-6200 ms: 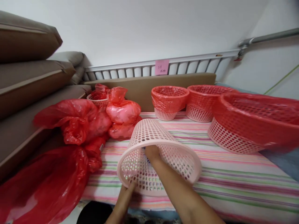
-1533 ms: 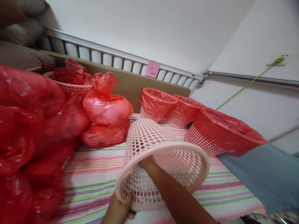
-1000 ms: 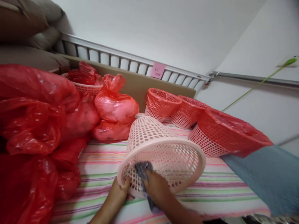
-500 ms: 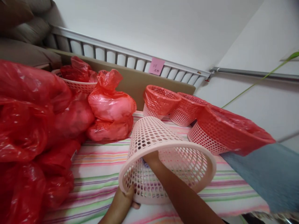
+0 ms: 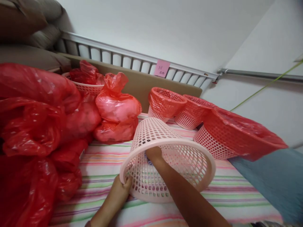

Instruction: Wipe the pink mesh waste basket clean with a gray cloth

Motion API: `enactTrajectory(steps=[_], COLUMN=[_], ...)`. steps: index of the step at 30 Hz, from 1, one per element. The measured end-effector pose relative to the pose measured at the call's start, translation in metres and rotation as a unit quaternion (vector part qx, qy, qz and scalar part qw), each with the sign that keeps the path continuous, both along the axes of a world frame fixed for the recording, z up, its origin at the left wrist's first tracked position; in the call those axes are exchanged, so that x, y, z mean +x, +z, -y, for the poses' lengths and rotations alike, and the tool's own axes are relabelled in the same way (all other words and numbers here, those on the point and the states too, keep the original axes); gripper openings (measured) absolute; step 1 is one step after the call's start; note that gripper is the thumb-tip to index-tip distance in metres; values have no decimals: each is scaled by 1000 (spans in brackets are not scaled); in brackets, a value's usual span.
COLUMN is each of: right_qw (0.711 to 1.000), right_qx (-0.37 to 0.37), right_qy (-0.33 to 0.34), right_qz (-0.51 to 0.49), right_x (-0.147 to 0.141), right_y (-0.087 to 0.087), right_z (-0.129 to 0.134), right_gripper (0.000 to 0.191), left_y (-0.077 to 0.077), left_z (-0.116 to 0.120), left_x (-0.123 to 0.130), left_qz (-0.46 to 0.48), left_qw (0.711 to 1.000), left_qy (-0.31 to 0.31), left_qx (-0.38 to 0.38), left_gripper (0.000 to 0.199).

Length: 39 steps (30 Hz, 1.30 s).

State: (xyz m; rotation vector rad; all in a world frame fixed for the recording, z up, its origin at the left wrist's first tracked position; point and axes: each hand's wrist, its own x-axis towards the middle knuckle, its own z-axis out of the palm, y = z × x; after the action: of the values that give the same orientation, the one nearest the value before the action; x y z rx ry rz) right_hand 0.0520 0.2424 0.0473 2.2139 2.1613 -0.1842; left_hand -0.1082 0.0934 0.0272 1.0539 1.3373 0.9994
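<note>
A pale pink plastic wastebasket (image 5: 163, 132) with a mesh of holes lies tipped on its side, its wide mouth towards me. My left hand (image 5: 123, 184) is closed on the left of its rim, thumb on the inside. My right hand (image 5: 154, 154) reaches deep into the basket, curled against the inner wall. A small bluish patterned patch, perhaps cloth, shows just under the right hand; the fingers hide the rest of it.
Several baskets lined with red plastic bags (image 5: 167, 97) stand at the back and right. Filled red bags (image 5: 120, 107) are heaped on the left. A striped cloth (image 5: 106, 164) covers the surface, with blue fabric (image 5: 265, 176) at its right edge. A radiator (image 5: 117, 60) runs behind.
My left hand has shifted a little up and left along the basket's rim. The right hand stays inside the basket, slightly higher. The whole view has shifted slightly.
</note>
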Motion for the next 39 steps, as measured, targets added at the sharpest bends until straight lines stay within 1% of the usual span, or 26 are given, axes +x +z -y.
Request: enactTrajectory(steps=[2, 3, 4, 6, 9, 11, 12, 13, 14, 15, 17, 19, 22, 24, 26, 28, 29, 32, 33, 34, 36, 37, 39], right_qw=[1000, 1000, 1000, 1000, 998, 995, 995, 995, 995, 996, 998, 999, 1000, 1000, 1000, 1000, 1000, 1000, 1000, 1000, 1000, 1000, 1000], right_qx=[-9, -13, -16, -19, -35, -61, -68, -68, -62, -50, -26, -14, -8, 3, 15, 23, 24, 26, 26, 25, 17, 12, 6], right_qy=[-4, -7, -6, 9, 57, 74, 77, 78, 76, 71, 54, 32, 6, 1, -2, -6, -9, -14, -15, -16, -15, -12, -2], right_qz=[3, 5, 8, 12, 8, 4, 4, 5, 7, 9, 12, 13, 10, 7, 5, 3, 1, -4, -5, -5, -3, -1, 4], right_x=[-4, -6, -8, -10, -6, 0, 3, 5, 6, 5, 2, -3, -11, -14, -15, -15, -15, -13, -12, -11, -10, -10, -10], right_y=[3, 4, 4, 1, -5, -7, -7, -7, -5, -4, -1, 0, -3, -8, -13, -16, -16, -14, -13, -11, -6, -4, -1], right_z=[13, 26, 42, 84, 151, 181, 188, 188, 183, 172, 137, 94, 34, 6, -11, -17, -18, -17, -16, -14, -7, 0, 21], right_gripper=[39, 38, 36, 33, 33, 36, 37, 37, 36, 35, 32, 32, 34, 36, 38, 38, 38, 38, 38, 38, 37, 36, 32], left_y=[-7, -10, -12, -14, -14, -15, -15, -15, -15, -15, -15, -15, -17, -18, -16, -10, -6, 4, 6, 6, 4, 2, -4], left_z=[2, 3, 3, 5, 6, 6, 6, 5, 4, 4, 3, 2, 3, 5, 6, 5, 4, -3, -5, -7, -9, -9, -7], left_x=[6, 8, 10, 10, 9, 10, 10, 11, 12, 13, 13, 13, 15, 17, 17, 12, 7, -10, -14, -17, -18, -17, -14], left_qz=[21, 28, 32, 38, 43, 46, 49, 53, 56, 58, 58, 54, 55, 63, 74, 66, 48, -32, -46, -45, -12, 10, 46], left_qw=[1000, 999, 999, 999, 999, 998, 998, 997, 997, 997, 996, 996, 996, 996, 995, 995, 997, 997, 996, 996, 999, 999, 998], left_qy=[0, 6, 13, 18, 15, 15, 17, 19, 19, 21, 19, 16, 13, 11, 7, 8, 15, 54, 61, 60, 40, 33, 33], left_qx=[-22, -29, -33, -35, -30, -34, -39, -45, -50, -54, -59, -65, -73, -69, -72, -76, -63, 33, 48, 43, -4, -23, -28], left_gripper=[40, 40, 39, 38, 37, 39, 41, 43, 45, 47, 54, 59, 62, 65, 65, 62, 60, 52, 51, 53, 63, 67, 69])
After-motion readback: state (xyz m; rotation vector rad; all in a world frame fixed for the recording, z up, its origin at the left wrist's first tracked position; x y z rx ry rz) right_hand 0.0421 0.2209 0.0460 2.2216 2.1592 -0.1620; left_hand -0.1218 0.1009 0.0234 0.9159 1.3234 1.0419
